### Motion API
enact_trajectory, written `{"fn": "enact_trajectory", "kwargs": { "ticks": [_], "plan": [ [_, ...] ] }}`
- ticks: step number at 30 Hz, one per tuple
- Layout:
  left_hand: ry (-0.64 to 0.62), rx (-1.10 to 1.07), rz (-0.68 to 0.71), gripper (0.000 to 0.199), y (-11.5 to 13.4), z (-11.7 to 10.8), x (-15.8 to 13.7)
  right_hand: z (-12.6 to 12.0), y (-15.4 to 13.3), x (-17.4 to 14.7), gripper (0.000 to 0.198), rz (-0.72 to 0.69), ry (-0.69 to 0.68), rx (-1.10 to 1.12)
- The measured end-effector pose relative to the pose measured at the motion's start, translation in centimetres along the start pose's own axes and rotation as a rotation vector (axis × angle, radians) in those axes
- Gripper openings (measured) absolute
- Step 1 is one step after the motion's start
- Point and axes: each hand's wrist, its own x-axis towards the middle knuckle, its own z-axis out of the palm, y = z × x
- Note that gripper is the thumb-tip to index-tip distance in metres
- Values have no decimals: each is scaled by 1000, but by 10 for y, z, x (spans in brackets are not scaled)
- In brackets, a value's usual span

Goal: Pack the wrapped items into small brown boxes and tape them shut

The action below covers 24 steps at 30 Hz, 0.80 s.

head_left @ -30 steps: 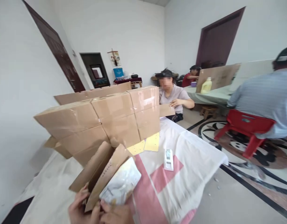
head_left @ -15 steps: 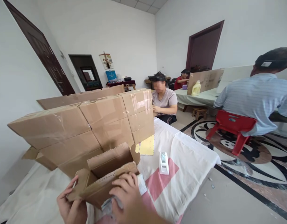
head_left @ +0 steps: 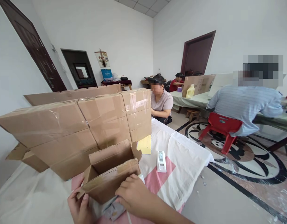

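An open cardboard box (head_left: 110,185) stands in front of me on the cloth, its top flaps raised and its inside dark. My left hand (head_left: 80,202) is closed on the box's near left corner, fingers behind and thumb in front. My right hand (head_left: 135,196) lies against the front of the box, its fingers curled over a crinkled silvery-white plastic packet (head_left: 114,210). Part of the packet is hidden under that hand. Beyond the box's right end are a yellow sheet (head_left: 144,144) and a small white device with a screen (head_left: 161,161).
Taped cardboard boxes (head_left: 106,112) are stacked like a wall behind the open box. White and pink cloth (head_left: 180,155) covers the table. A person (head_left: 162,102) sits past the stack. Another person (head_left: 246,105) sits on a red chair (head_left: 224,124) at the right.
My left hand has shifted right, and the left flap it held outward now stands closer to the box. My right hand's fingers have curled in more, and more of the packet shows.
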Motion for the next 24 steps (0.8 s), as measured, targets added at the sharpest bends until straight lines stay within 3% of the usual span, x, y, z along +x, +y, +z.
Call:
{"fn": "enact_trajectory", "kwargs": {
  "ticks": [11,24],
  "plan": [
    [-28,-61,65,47,-20,-11,5,-8,-3,1,10,-23,-50,-49],
    [-19,-59,68,49,-15,-9,4,-15,-5,1,11,5,-88,-19]
  ]
}}
